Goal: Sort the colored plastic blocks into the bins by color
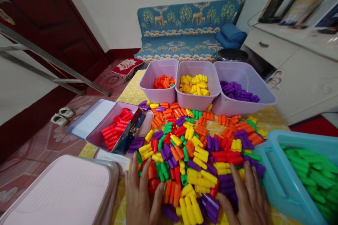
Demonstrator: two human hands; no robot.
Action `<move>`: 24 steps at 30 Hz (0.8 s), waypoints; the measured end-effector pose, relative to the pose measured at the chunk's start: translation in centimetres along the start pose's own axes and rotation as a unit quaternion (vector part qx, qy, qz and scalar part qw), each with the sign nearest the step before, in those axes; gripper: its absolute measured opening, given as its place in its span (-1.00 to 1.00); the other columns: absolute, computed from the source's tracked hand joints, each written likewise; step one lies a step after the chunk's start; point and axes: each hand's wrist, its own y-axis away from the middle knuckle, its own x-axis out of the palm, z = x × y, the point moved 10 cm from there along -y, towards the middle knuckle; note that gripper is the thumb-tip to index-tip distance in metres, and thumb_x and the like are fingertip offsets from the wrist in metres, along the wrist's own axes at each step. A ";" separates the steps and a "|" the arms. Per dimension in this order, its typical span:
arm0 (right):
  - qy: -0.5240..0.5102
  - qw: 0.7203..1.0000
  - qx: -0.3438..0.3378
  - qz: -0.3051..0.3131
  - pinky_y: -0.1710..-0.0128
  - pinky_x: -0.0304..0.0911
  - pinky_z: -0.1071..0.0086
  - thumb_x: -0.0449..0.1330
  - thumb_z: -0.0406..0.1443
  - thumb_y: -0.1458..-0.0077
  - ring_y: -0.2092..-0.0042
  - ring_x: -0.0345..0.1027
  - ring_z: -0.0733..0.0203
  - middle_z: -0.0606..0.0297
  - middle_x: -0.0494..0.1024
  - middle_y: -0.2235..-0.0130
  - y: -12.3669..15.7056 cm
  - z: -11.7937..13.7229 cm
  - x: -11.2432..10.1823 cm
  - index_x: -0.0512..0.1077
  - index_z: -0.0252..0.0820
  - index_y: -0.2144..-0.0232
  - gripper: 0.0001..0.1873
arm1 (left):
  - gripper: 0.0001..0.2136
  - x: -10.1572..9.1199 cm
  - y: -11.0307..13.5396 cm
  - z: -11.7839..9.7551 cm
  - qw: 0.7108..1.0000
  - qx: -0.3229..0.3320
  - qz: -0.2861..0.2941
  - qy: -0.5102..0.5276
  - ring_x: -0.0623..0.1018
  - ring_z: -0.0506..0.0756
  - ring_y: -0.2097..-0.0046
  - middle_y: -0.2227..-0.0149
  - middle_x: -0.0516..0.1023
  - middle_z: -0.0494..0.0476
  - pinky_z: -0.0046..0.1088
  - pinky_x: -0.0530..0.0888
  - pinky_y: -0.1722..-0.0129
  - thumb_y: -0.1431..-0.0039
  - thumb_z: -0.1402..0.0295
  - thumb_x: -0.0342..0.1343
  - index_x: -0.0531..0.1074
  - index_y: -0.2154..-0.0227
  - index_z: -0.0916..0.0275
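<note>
A mixed heap of plastic pegs [195, 147] in red, orange, yellow, green and purple covers the yellow tabletop [132, 93]. My left hand [139, 197] lies flat and open on the near left edge of the heap, fingers spread over orange and red pegs. My right hand [246, 197] lies flat and open on the near right edge, fingers over purple pegs. Neither hand holds anything. Lilac bins at the back hold orange pegs [163, 81], yellow pegs [194, 84] and purple pegs [239, 90]. A lilac bin [116, 126] on the left holds red pegs. A blue bin [311, 172] on the right holds green pegs.
A pale pink lid [58, 191] lies at the near left. A dark packet [130, 132] leans in the red bin. A blue patterned sofa [185, 31] stands behind the table, white cabinets [298, 66] to the right, a dark red door [52, 17] and slippers [62, 116] to the left.
</note>
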 end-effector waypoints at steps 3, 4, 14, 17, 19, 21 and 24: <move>-0.055 0.998 0.020 0.001 -0.16 -0.02 -0.29 -0.01 -0.11 -0.17 -0.35 -0.25 -0.26 0.20 -0.21 -0.39 -1.1 0.7 0.5 -0.18 0.05 -0.33 -0.27 | -0.45 1.1 -0.9 -1.4 1.000 0.016 0.015 0.009 -0.02 0.33 -0.35 -0.38 -0.19 0.13 0.19 0.07 -0.22 -0.20 0.29 0.01 0.05 -0.25 0.00; -0.078 0.996 0.029 0.001 -0.17 -0.04 -0.28 -0.02 -0.13 -0.19 -0.35 -0.25 -0.23 0.21 -0.20 -0.39 -1.4 1.0 0.7 -0.16 0.05 -0.32 -0.29 | -0.45 1.5 -1.2 -1.9 0.999 0.024 0.021 0.011 -0.02 0.33 -0.35 -0.38 -0.18 0.13 0.19 0.09 -0.22 -0.20 0.28 0.00 0.05 -0.25 -0.01; -0.310 0.946 0.090 0.040 -0.27 -0.07 -0.09 -0.07 -0.14 -0.27 -0.37 -0.28 -0.01 0.30 -0.13 -0.38 -4.5 5.7 2.6 0.02 0.07 -0.27 -0.46 | -0.39 4.0 -2.8 -8.6 0.983 0.127 0.107 0.076 0.02 0.31 -0.34 -0.37 -0.11 0.15 0.09 0.19 -0.21 -0.19 0.17 0.03 -0.01 -0.28 0.01; -0.391 0.913 0.084 0.082 -0.28 -0.03 0.05 -0.12 -0.12 -0.29 -0.36 -0.20 0.10 0.31 -0.04 -0.36 -6.2 7.8 1.9 -0.06 0.06 -0.30 -0.44 | -0.45 4.2 -3.3 -10.3 0.971 0.139 0.136 0.141 0.00 0.24 -0.36 -0.37 -0.10 0.11 0.02 0.21 -0.24 -0.27 0.28 -0.10 -0.08 -0.30 0.01; -0.421 0.897 0.062 0.117 -0.27 0.02 0.13 -0.14 -0.10 -0.29 -0.36 -0.18 0.13 0.31 -0.01 -0.36 -7.2 9.0 1.2 -0.16 0.05 -0.33 -0.39 | -0.46 4.2 -4.1 -10.9 0.963 0.137 0.146 0.180 0.00 0.19 -0.36 -0.37 -0.09 0.09 -0.04 0.22 -0.25 -0.30 0.33 -0.17 -0.13 -0.31 0.00; -0.401 0.906 0.030 0.129 -0.27 0.02 0.13 -0.14 -0.09 -0.29 -0.36 -0.20 0.13 0.31 -0.03 -0.36 -8.2 9.5 0.4 -0.22 0.04 -0.34 -0.36 | -0.47 3.9 -5.0 -11.3 0.959 0.144 0.140 0.199 0.01 0.18 -0.36 -0.37 -0.07 0.10 -0.05 0.22 -0.26 -0.30 0.32 -0.18 -0.13 -0.31 0.01; -0.295 0.948 -0.027 0.118 -0.30 -0.10 0.01 -0.05 -0.07 -0.25 -0.36 -0.21 0.04 0.26 -0.04 -0.36 -8.7 8.7 0.1 -0.18 0.02 -0.34 -0.32 | -0.48 3.9 -6.2 -11.6 0.958 0.178 0.139 0.175 -0.01 0.23 -0.36 -0.33 0.05 0.10 0.03 0.15 -0.28 -0.26 0.31 -0.09 0.00 -0.28 0.04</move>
